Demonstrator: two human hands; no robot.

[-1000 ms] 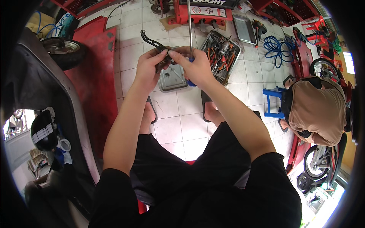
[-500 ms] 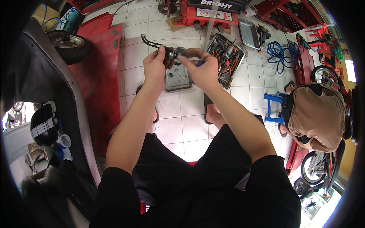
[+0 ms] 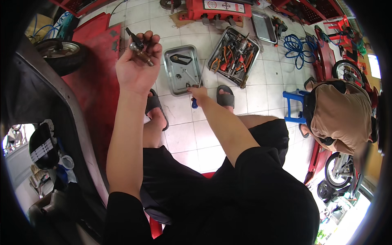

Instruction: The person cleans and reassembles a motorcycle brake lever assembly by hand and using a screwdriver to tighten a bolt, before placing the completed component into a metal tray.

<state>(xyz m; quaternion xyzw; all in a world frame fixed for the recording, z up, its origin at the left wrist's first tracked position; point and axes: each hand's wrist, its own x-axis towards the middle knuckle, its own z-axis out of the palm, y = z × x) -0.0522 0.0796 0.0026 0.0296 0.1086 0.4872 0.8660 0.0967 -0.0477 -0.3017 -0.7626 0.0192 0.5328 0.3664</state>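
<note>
My left hand [image 3: 136, 67] is raised palm-up at the upper left and grips a small dark metal part [image 3: 140, 50] with a shiny stud on it. My right hand [image 3: 198, 93] reaches down to the near edge of a small steel tray [image 3: 169, 77] on the tiled floor. It holds a blue-handled screwdriver [image 3: 194, 103] whose thin shaft points up over the tray. A black curved lever [image 3: 180, 59] and a few small pieces lie in the tray. My sandalled feet rest on either side below the tray.
A steel tray full of pliers and tools [image 3: 232, 51] lies right of the small tray, with an empty tray [image 3: 262, 26] behind it. A red machine [image 3: 216, 10], blue hose [image 3: 296, 49], blue stool [image 3: 295, 108], another person [image 3: 341, 118], a wheel [image 3: 61, 53] and a red panel [image 3: 98, 73] surround me.
My hands have come apart. The right hand dropped with the screwdriver to the tray's edge, and the left hand swung up and left with the part. A black lever now lies in the tray.
</note>
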